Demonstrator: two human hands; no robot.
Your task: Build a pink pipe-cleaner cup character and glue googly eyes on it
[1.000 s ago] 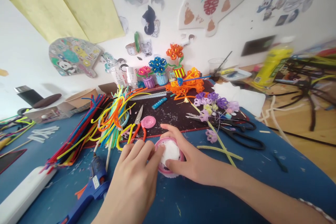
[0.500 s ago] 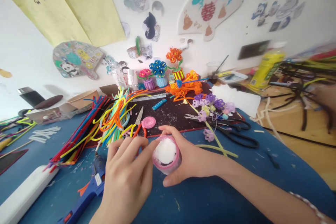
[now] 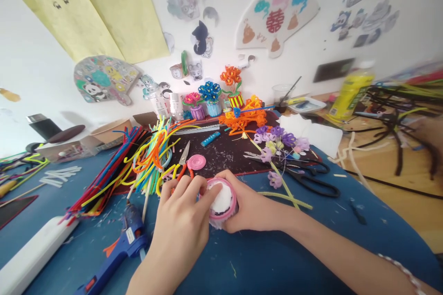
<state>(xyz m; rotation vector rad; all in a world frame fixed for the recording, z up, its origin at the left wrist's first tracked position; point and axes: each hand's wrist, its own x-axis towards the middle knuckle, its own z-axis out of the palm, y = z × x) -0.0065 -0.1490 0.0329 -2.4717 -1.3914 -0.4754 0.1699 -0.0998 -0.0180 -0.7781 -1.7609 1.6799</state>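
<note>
A small round pot (image 3: 223, 214) with a pink rolled rim is tilted toward me, and a white filling (image 3: 221, 199) shows inside it with dark gaps near the lower rim. Wrapped round the pot's right side, my right hand (image 3: 247, 200) grips it. My left hand (image 3: 187, 212) grips its left edge, the index finger reaching over the rim onto the white filling; the thumb is hidden. Left of that hand lies a blue glue gun (image 3: 129, 239). Just beyond the hands are orange-handled scissors (image 3: 183, 161) and a flat pink coil (image 3: 196, 162).
Colourful pipe cleaners (image 3: 152, 156) are heaped at left, beside a long white box (image 3: 38, 253). Purple pipe-cleaner flowers (image 3: 277, 140) and black-handled scissors (image 3: 308, 175) lie at right. Finished flower pots (image 3: 212, 109) stand along the wall. A yellow bottle (image 3: 353, 90) stands at far right.
My left hand has moved right, its index finger now over the white filling instead of at the rim. The pot has shifted slightly right, and my right thumb has gone behind it.
</note>
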